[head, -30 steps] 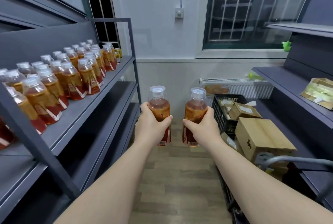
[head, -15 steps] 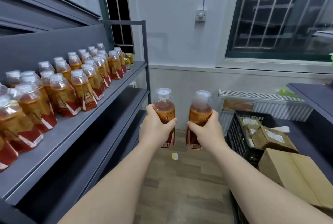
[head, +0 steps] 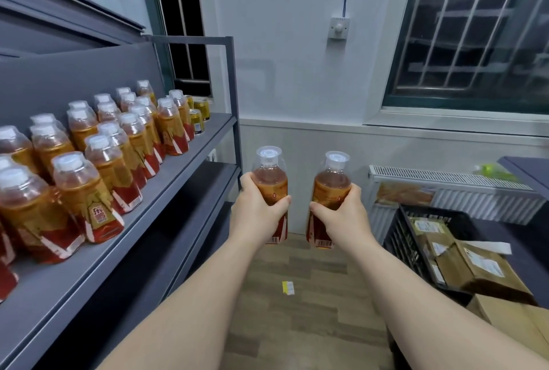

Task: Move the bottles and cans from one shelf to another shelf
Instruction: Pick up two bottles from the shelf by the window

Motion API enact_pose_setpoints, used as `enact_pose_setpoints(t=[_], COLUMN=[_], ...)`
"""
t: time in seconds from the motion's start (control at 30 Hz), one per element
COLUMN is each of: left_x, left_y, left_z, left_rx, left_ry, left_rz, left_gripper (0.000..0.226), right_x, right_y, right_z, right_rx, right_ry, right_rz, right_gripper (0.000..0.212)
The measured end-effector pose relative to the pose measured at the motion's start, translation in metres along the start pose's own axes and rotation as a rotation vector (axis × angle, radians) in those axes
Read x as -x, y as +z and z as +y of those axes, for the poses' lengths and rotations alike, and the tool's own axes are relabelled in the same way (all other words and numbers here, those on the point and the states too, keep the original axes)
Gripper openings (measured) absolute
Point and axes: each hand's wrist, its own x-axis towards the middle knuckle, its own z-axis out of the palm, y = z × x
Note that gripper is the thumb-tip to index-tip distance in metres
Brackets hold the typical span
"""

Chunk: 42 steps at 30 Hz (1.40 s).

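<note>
My left hand (head: 257, 210) grips a tea bottle (head: 269, 175) with a clear cap and red-gold label, held upright over the floor. My right hand (head: 343, 215) grips a second, matching bottle (head: 332, 182) beside it, a small gap between the two. To the left, the grey shelf (head: 178, 167) carries several rows of the same bottles (head: 89, 185). A few gold cans (head: 198, 115) stand at its far end. Both held bottles hang to the right of the shelf's end post (head: 236, 120).
Lower grey shelf boards (head: 190, 221) run under the stocked one. At the right, a black crate (head: 404, 238) holds cardboard boxes (head: 475, 265), and another dark shelf corner (head: 528, 170) juts in. A white radiator (head: 445, 191) lines the wall. A paper scrap (head: 288, 287) lies on the wooden floor.
The view has swung left, so the right-hand shelves have mostly left the frame. Both hands keep the two bottles side by side in front of me, now nearer the left shelf.
</note>
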Motion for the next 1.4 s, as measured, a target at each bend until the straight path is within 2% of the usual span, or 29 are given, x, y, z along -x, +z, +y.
enact_pose_setpoints(t=[0.33,0.53,0.8,1.1,1.4], left_x=[-0.101,-0.162,-0.224,-0.293,-0.373], left_y=[0.048,0.09,0.123,0.136,0.111], left_z=[0.003,0.015,0.03,0.013,-0.02], left_rx=[-0.027,-0.041,-0.033,-0.058,-0.032], left_ry=[-0.02,-0.068,-0.102,-0.144,-0.213], left_rz=[0.003,0.037,0.113,0.149,0.245], left_gripper=[0.071,0.073,0.073,0.074,0.074], right_x=[-0.116,-0.195,-0.284,-0.354,-0.42], right_y=[0.021,0.019,0.02,0.058,0.131], right_z=[0.006,0.011,0.014,0.011,-0.024], right_rx=[-0.01,-0.039,-0.059,-0.049,-0.009], right_ry=[-0.016,-0.04,-0.067,-0.08,-0.127], right_rz=[-0.033,-0.089,-0.152,-0.214,-0.283], right_gripper=[0.067,0.063,0.067,0.068,0.067])
